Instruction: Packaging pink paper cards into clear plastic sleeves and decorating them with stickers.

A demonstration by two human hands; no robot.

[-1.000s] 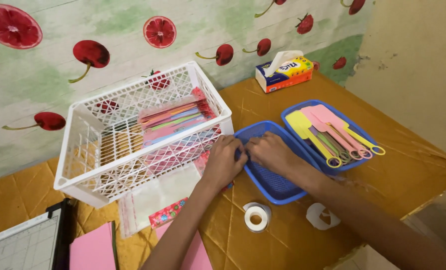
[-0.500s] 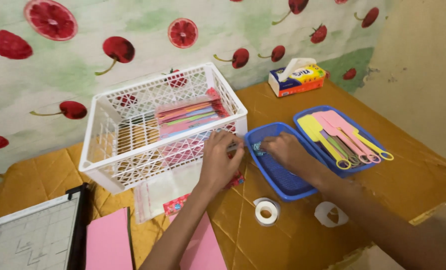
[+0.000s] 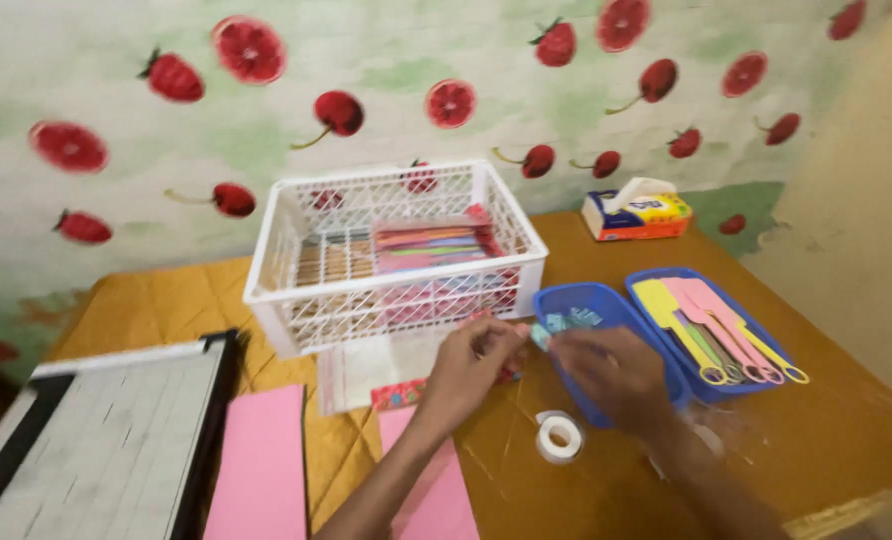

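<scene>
Over the front rim of a blue tray (image 3: 606, 305), our left hand (image 3: 474, 362) and right hand (image 3: 614, 372) pinch a small pale-blue clip (image 3: 549, 330) between them, beside the white lattice basket (image 3: 396, 262); we judge sorting is under way, and parting it calls for steady fingertips

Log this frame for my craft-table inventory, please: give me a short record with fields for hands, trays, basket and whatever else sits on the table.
left hand: fingers pinched by the near blue tray's left rim; what it grips is unclear
right hand: over the near blue tray
small clips: pale blue, in that tray
far blue tray: holds yellow and pink scissors
white basket: holds coloured sheets
tape roll: flat on the table
pink paper: beside a paper trimmer
tissue box: by the wall
</scene>
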